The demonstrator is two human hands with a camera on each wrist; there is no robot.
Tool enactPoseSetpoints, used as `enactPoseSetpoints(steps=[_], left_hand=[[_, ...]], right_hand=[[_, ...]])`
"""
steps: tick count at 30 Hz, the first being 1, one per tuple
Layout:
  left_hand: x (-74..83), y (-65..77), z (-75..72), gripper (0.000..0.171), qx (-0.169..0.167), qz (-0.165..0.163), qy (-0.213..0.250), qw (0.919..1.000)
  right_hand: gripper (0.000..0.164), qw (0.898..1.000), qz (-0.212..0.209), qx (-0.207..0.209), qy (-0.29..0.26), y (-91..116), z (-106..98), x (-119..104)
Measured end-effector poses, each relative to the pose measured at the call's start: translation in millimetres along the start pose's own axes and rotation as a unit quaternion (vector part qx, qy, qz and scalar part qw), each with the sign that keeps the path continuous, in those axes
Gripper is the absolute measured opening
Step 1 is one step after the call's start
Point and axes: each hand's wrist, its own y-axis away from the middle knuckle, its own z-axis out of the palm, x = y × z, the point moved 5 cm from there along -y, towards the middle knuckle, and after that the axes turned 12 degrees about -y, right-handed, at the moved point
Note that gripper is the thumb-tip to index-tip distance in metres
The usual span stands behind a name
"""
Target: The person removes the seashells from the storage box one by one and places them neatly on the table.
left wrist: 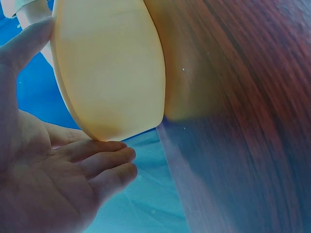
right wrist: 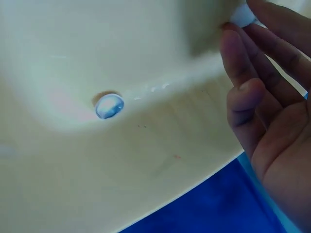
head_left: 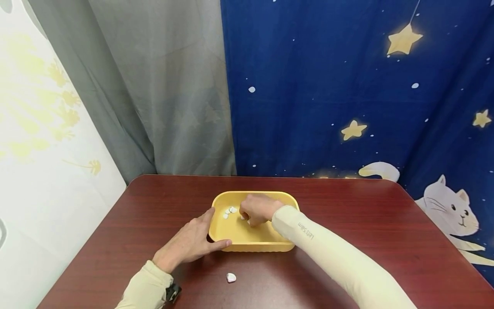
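A yellow tray [head_left: 254, 247] sits on the table with several small white pieces [head_left: 233, 210] gathered toward its left side. My right hand [head_left: 259, 209] reaches down into the tray and pinches a small white piece [right wrist: 243, 15] between its fingertips. Another rounded, shiny piece [right wrist: 110, 106] lies by the tray wall in the right wrist view. At the tray's near left corner, my left hand [head_left: 193, 240] rests spread out, its thumb along the front rim and its fingers against the left end. In the left wrist view those fingers [left wrist: 109, 162] are loosely extended.
One white piece [head_left: 231, 277] lies on the dark red wooden table [head_left: 347, 206] in front of the tray. Grey and blue star-patterned curtains [head_left: 308, 86] hang behind the far edge. A white panel [head_left: 46, 150] stands along the left.
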Motion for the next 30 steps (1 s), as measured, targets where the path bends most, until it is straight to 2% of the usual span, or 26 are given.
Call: enactPoseSetpoints(steps=[4, 9, 14, 18, 30], left_hand=[[0.5, 0.2, -0.3, 0.108, 0.003, 0.003, 0.001, 1.0], [0.3, 0.4, -0.3, 0.107, 0.005, 0.006, 0.002, 1.0], [0.2, 0.4, -0.1, 0.109, 0.007, 0.008, 0.0, 0.9999], [0.5, 0.5, 0.3, 0.109, 0.011, 0.015, -0.003, 0.9998], [-0.2, 0.7, 0.8, 0.107, 0.01, 0.01, 0.004, 0.9999]], right_hand=[[0.028, 1.0, -0.006, 0.011, -0.001, -1.6, 3.0, 1.5], [0.033, 1.0, -0.011, 0.02, -0.009, -2.3, 5.1, 2.5], [0.02, 0.999, -0.013, 0.028, -0.026, -2.2, 6.1, 3.5], [0.01, 0.999, -0.017, 0.017, -0.044, -0.5, 6.7, 4.4], [0.029, 0.999, -0.03, 0.005, -0.013, -1.4, 4.9, 3.4]])
